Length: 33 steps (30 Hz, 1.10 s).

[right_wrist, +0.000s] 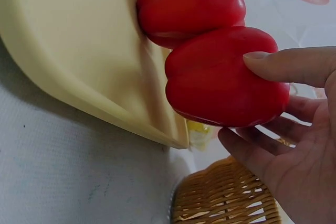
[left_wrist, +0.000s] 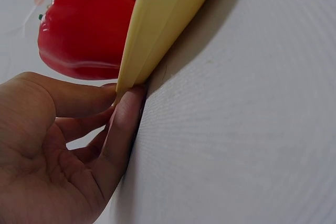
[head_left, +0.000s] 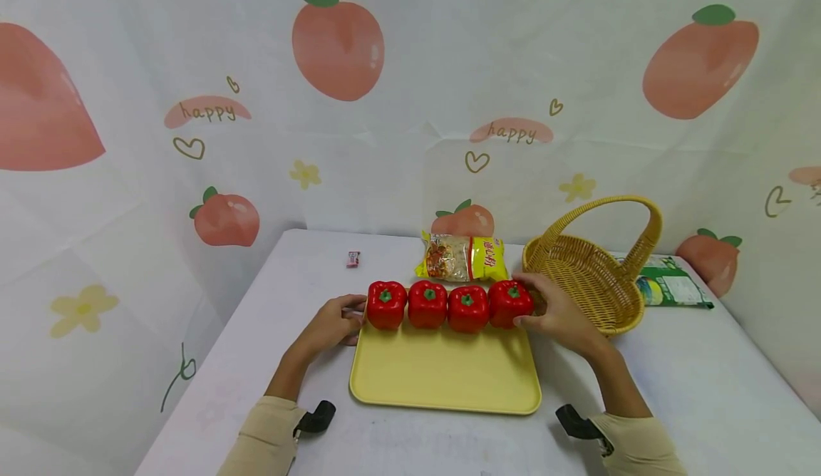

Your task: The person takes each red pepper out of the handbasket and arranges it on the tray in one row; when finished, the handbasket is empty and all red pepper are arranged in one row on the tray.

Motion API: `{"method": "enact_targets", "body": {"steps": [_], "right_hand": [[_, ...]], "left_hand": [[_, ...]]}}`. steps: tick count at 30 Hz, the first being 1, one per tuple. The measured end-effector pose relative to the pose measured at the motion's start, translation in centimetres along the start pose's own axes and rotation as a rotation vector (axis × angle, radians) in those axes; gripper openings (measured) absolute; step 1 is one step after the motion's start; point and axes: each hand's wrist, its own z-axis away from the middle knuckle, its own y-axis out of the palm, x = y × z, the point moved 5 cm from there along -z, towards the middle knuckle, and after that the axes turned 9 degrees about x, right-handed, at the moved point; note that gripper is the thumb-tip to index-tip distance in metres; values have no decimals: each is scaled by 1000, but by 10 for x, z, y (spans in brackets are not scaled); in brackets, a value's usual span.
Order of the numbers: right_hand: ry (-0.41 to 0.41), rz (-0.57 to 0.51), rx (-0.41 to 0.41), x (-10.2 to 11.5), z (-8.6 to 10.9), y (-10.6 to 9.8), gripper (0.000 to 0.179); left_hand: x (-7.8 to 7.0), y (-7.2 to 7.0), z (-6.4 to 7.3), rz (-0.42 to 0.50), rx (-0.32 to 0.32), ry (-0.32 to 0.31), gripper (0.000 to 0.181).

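Several red bell peppers with green stems stand in a row along the far side of a yellow tray (head_left: 445, 376). My left hand (head_left: 332, 325) is at the tray's left edge; in the left wrist view its thumb lies on the rim and its fingers (left_wrist: 123, 124) reach under it, beside the leftmost bell pepper (head_left: 387, 305). My right hand (head_left: 558, 312) grips the rightmost bell pepper (right_wrist: 223, 80), thumb on one side and fingers round the other. That pepper sits close against its neighbour (right_wrist: 191, 9) at the tray's far right corner.
Behind the tray lies a yellow-and-clear food packet (head_left: 455, 257). A wicker basket (head_left: 584, 276) with a tall handle stands right of it, close to my right hand. A green packet (head_left: 673, 282) lies behind the basket. At the back left is a small wrapped piece (head_left: 353, 259).
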Motion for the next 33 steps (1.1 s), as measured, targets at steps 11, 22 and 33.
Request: {"method": "enact_targets", "body": {"steps": [11, 22, 33], "right_hand": [[-9, 30, 16, -2, 0, 2, 75], [3, 36, 26, -3, -1, 4, 77], [25, 41, 49, 0, 2, 2, 80]], "left_hand": [[1, 0, -1, 3, 1, -3, 52], [1, 0, -1, 11, 4, 4, 53], [-1, 0, 1, -2, 5, 1, 54]]}}
